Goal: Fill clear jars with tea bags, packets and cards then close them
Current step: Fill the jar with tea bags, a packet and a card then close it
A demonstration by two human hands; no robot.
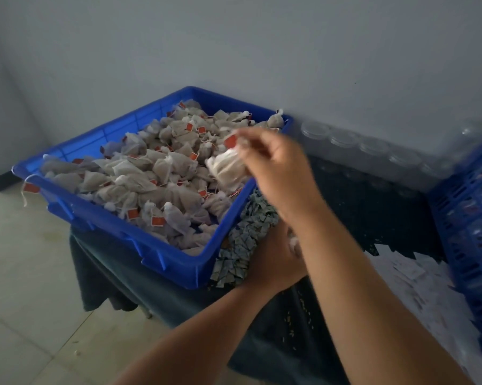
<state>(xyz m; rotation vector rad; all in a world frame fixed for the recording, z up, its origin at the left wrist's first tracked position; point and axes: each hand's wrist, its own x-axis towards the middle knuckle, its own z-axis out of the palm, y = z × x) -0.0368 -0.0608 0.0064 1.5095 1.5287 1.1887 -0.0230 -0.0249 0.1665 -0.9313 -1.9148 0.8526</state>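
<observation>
**One tea bag (226,169) up, dozens left**

Right hand (276,170) fingers (262,145) pinch it over the blue tray (178,262) at its 3 o'clock edge. The left hand (273,257), at 6 o'clock, is too hidden to judge. A trailing string could snag other tea bags (151,173) and spill them. About five clear jars (373,151) wait at 2 o'clock.

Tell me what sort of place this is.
Probably a small packing workroom: a blue crate heaped with tagged tea bags, a row of clear jars against the wall, and a pile of small packets beside the crate.
</observation>
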